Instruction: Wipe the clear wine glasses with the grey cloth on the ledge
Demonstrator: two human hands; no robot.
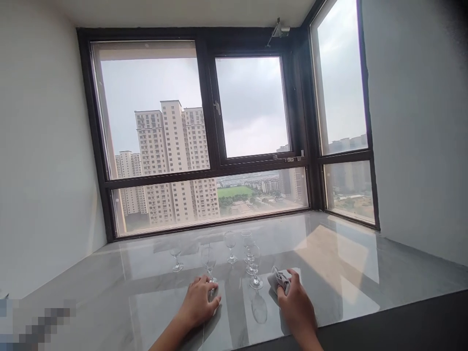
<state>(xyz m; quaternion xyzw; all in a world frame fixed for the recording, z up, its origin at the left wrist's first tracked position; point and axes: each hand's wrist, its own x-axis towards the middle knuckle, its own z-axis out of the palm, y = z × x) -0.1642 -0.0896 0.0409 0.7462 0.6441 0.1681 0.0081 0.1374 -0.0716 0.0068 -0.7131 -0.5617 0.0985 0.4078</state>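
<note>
Five or more stemmed glasses (256, 282); one cloth (277, 282) gripped in my right hand (297, 303); left hand (199, 300) at one glass, grip unclear; glossy windowsill (157, 312), corner windows (252, 107).

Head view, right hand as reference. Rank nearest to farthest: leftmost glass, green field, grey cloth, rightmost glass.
From the right hand:
1. Grey cloth: in its grip.
2. Rightmost glass: just left of the cloth.
3. Leftmost glass: well to the left, beyond the left hand.
4. Green field: outside, beyond the window.
</note>
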